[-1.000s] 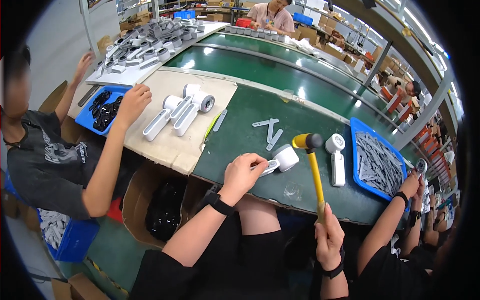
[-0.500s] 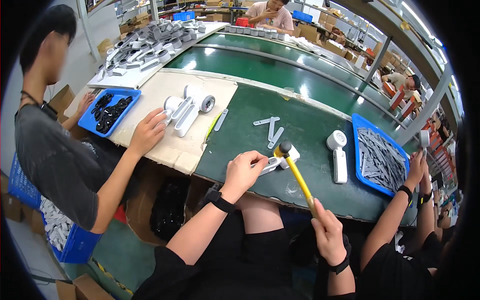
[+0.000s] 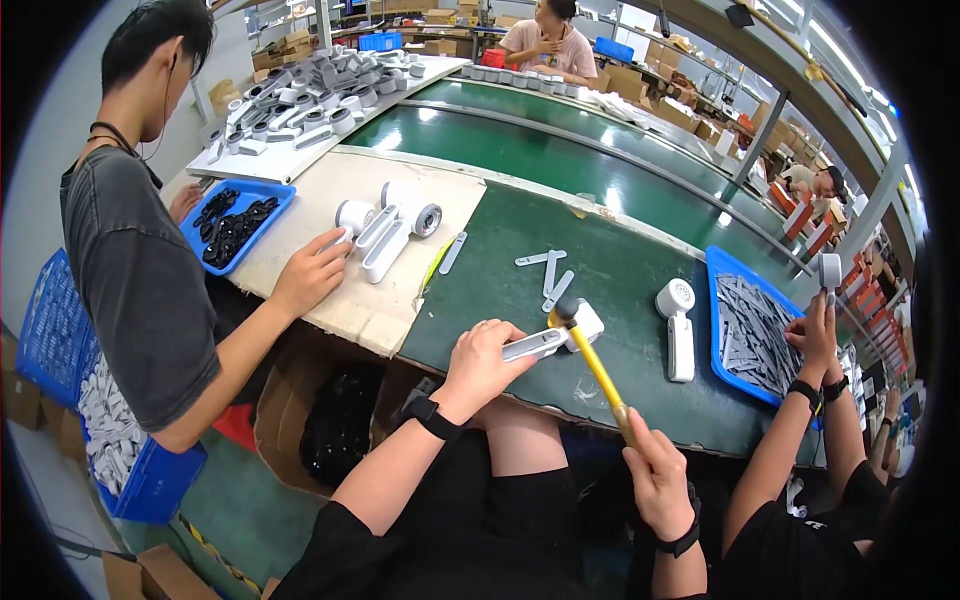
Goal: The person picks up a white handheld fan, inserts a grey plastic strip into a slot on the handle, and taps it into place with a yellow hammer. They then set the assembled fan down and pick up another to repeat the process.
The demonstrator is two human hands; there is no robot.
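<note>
My left hand grips the handle end of a white handheld device, which lies by the near edge of the green tabletop. A grey strip runs along that handle. In my right hand is a hammer with a yellow handle and a dark striking face. Its head is over the device, near where handle and round head join; whether it touches cannot be made out. Several loose grey strips lie just beyond. To the right rests another white device with a round, perforated head.
A blue tray of grey strips stands at right, beside a co-worker's hands. At left, another person's hand touches white devices on cardboard. A blue tray holds black parts. Beyond runs a green conveyor.
My left fingers have drawn back along the handle, and the grey strip shows more. The hammer head stays over the device. The co-worker at right has brought one hand to the strip tray.
</note>
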